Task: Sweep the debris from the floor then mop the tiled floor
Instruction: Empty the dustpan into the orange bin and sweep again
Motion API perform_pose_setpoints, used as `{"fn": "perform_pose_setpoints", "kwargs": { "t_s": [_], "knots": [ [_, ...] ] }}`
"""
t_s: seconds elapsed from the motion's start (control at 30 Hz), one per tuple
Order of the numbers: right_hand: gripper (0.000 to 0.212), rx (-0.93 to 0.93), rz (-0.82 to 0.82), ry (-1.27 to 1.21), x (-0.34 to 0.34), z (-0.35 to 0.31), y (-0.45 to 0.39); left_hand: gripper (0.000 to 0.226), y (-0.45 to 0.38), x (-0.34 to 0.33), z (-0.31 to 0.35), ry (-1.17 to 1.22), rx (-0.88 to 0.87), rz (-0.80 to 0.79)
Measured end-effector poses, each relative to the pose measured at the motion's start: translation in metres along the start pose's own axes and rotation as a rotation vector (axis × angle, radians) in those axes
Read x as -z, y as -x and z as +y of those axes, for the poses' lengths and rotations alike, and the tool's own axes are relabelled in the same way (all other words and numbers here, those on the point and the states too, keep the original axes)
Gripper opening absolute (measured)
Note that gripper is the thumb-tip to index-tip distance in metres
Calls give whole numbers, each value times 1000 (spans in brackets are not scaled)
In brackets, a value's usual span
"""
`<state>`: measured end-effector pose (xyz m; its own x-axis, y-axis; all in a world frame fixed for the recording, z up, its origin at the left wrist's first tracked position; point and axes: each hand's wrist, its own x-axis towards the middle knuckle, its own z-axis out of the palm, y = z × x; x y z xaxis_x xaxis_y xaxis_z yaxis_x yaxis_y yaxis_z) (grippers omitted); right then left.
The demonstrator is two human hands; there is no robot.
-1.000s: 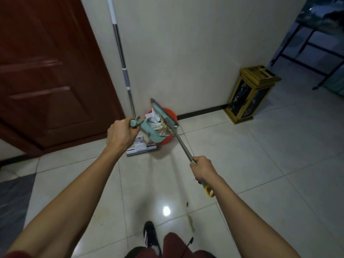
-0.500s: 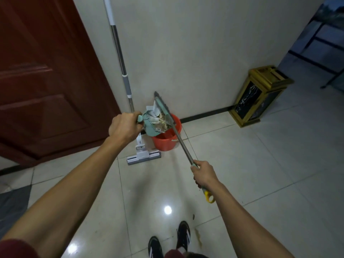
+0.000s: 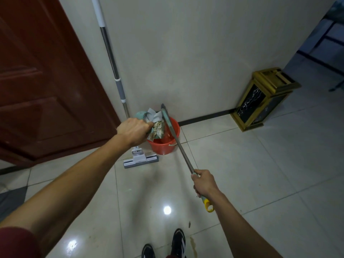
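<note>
Tipping over the red bucket (image 3: 163, 144), the dustpan (image 3: 147, 120) is a light, stiff plastic scoop carrying paper scraps and dry peelings (image 3: 158, 127); that load is loose and weightless enough to spill or drift, so it is best steadied by its short handle and tilted slowly. The left hand (image 3: 133, 131) is curled tight round that handle, knuckles up, holding the pan just above the bucket rim. The right hand (image 3: 204, 183) is wrapped fully round the broom handle (image 3: 183, 153) near its yellow end, and the broom head (image 3: 165, 116) lies against the pan's open edge over the bucket. Slim and rigid, the broom looks easy to steer one-handed from that low grip. The mop (image 3: 140, 158) leans against the wall just left of the bucket, its flat head on the tiles, untouched. A small stain (image 3: 193, 244) remains on the floor near the shoes.
</note>
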<state>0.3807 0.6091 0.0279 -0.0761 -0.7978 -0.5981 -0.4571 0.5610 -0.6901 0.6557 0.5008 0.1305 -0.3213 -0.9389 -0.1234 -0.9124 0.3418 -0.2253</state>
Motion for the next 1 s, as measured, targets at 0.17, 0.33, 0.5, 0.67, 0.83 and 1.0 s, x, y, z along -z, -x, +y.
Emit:
{"fn": "perform_pose_setpoints", "kwargs": {
  "t_s": [0.17, 0.33, 0.5, 0.67, 0.83, 1.0],
  "knots": [
    [33, 3, -2, -23, 8, 0, -5, 22, -11, -5, 20, -64, -75, -41],
    [33, 3, -4, -38, 13, 1, -3, 22, -12, 0, 37, -88, -115, -82],
    [33, -7, -9, -42, 15, 10, -1, 26, -19, 13, 39, -122, -145, -77],
    [36, -18, -9, -70, 16, 12, 3, 27, -23, 11, 41, -200, -196, -69],
    [39, -32, -10, -84, 16, 15, 6, 25, -18, 8, 48, -220, -230, -63],
    [30, -17, -10, -76, 18, 12, 9, 24, -12, -15, 54, -214, -290, -106]
  ]
}}
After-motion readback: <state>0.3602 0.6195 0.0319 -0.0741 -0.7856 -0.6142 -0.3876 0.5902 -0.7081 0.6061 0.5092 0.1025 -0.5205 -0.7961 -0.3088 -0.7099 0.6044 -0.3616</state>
